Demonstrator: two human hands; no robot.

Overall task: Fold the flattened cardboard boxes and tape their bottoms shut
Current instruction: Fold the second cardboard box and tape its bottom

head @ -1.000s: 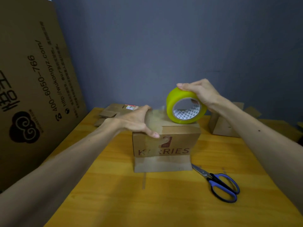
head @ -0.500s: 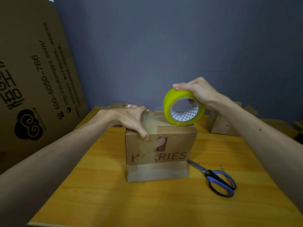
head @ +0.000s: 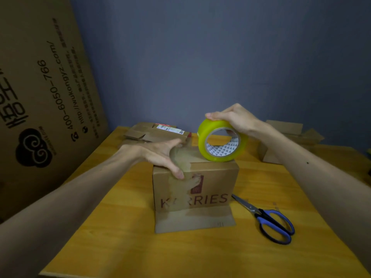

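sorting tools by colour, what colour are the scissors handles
Blue with black edging on the scissors, right of the box; the head view shows it best.

The folded box [head: 212, 183] carries red-brown capitals on its near side, "K" and "RRIES"; the letters between them are blurred under clear tape [head: 177, 194]. The large cardboard sheet [head: 40, 77] leaning at the left shows "400-6050-766", "http://wukongyz.com/", a swirl-cloud logo and cropped Chinese characters. A white-and-red label [head: 169, 128] on the flattened boxes [head: 140, 134] is illegible.
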